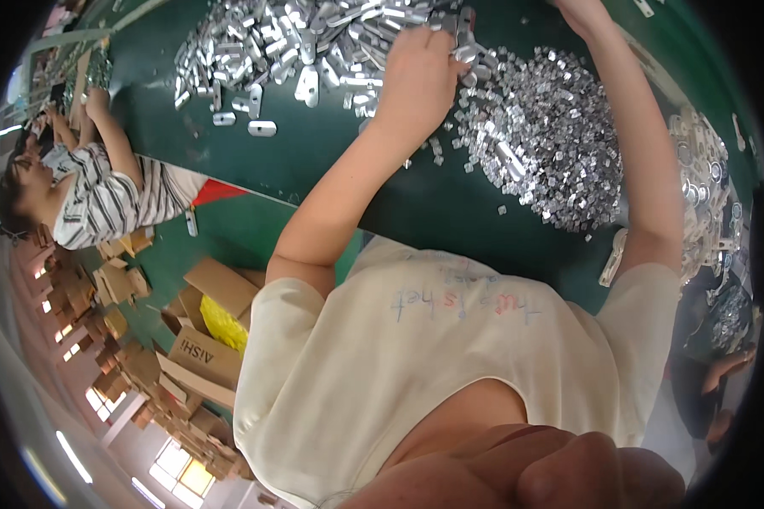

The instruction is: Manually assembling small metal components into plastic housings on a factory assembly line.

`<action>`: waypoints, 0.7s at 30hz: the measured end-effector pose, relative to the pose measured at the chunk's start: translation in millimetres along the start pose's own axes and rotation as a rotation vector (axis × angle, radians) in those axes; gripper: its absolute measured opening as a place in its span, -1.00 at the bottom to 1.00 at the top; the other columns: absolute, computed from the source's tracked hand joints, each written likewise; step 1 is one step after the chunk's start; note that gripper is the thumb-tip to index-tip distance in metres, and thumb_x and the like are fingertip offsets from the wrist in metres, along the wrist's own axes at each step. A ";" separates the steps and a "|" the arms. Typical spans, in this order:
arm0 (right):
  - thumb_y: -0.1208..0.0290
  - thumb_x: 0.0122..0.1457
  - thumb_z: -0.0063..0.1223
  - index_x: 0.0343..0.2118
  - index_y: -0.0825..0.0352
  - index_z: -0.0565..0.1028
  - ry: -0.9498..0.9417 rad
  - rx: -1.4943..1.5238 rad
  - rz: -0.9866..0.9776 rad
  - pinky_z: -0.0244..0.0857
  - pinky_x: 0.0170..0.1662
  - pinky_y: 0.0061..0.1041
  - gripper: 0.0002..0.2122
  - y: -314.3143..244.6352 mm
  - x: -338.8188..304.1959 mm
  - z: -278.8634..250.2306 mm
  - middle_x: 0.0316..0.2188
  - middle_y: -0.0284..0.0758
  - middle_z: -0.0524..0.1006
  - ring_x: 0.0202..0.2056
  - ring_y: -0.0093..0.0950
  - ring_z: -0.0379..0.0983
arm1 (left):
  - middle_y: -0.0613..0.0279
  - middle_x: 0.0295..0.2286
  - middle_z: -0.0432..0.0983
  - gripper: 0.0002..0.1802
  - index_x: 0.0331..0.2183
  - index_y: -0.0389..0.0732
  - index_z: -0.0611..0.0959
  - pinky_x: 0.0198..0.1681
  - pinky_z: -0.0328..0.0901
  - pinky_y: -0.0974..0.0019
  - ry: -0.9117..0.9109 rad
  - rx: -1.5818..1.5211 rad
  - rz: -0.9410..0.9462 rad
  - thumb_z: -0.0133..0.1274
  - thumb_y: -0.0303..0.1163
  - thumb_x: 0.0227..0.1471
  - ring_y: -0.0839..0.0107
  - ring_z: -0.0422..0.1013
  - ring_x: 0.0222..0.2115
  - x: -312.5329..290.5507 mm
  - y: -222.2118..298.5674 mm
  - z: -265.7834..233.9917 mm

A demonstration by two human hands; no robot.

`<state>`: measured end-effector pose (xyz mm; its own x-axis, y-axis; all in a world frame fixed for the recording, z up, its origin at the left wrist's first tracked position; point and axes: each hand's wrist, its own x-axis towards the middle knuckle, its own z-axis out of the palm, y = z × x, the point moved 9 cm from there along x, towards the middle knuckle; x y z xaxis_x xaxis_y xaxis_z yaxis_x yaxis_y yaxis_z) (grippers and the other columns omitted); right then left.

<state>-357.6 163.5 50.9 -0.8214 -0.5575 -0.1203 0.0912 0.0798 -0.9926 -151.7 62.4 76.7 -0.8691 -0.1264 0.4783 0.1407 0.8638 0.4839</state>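
Note:
My left hand (420,81) is over the table's far part, between two heaps. Its fingers are curled in at the edge of the flat oblong metal pieces (310,42), several of which lie right by the fingertips; what they grip is hidden. Just right of that hand spreads a heap of small shiny metal bits (560,127), with one oblong piece (509,161) lying on top. My right hand (581,10) reaches past the far side of this heap. The upper picture edge cuts it off, so its fingers do not show.
The dark green table (306,161) carries both heaps. White and silver parts (705,187) lie beyond my right arm. At the left a person in a striped top (115,195) works at the table. Cardboard boxes (199,356), one with a yellow bag (223,322), stand on the floor.

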 end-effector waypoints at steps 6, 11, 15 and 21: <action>0.31 0.05 0.10 -0.25 0.31 0.48 -0.075 -0.649 -0.329 0.25 -0.28 -0.66 -0.76 -10.3 -34.7 22.3 -0.44 -0.45 0.48 -0.36 -0.66 0.37 | 0.07 -0.50 0.44 -0.74 -0.44 -0.29 0.54 -0.32 0.26 0.14 -0.161 0.047 -0.109 0.20 -0.42 -0.27 0.09 0.36 -0.38 -5.3 -17.6 9.9; 0.48 -0.01 0.07 -0.29 0.25 0.50 -0.157 -0.835 -0.544 0.31 -0.28 -0.48 -0.82 -29.2 -130.3 85.9 -0.30 -0.33 0.46 -0.33 -0.34 0.42 | 0.08 -0.47 0.46 -0.76 -0.42 -0.25 0.59 -0.28 0.28 0.15 -0.184 -0.020 -0.072 0.19 -0.41 -0.26 0.08 0.39 -0.36 -2.4 -22.5 13.6; 0.53 -0.05 0.06 -0.31 0.31 0.46 -0.093 -0.861 -0.676 0.28 -0.19 -0.37 -0.82 -9.8 -129.4 99.8 -0.34 -0.29 0.42 -0.24 -0.28 0.35 | 0.11 -0.47 0.46 -0.78 -0.42 -0.24 0.59 -0.29 0.29 0.16 -0.184 -0.007 -0.028 0.17 -0.41 -0.24 0.12 0.40 -0.37 1.9 -19.9 22.1; 0.53 -0.06 0.05 -0.39 0.36 0.43 -0.070 -0.947 -0.701 0.28 -0.22 -0.34 -0.87 3.7 -126.0 108.7 -0.40 -0.26 0.40 -0.28 -0.26 0.34 | 0.11 -0.47 0.48 -0.86 -0.42 -0.25 0.57 -0.31 0.29 0.19 -0.202 -0.002 -0.061 0.08 -0.51 -0.19 0.15 0.41 -0.39 3.6 -16.2 25.7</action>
<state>-192.7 144.2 60.8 -0.4904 -0.7651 0.4172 -0.8459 0.3029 -0.4389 -169.3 60.5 51.7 -0.9533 -0.0780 0.2918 0.0857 0.8566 0.5088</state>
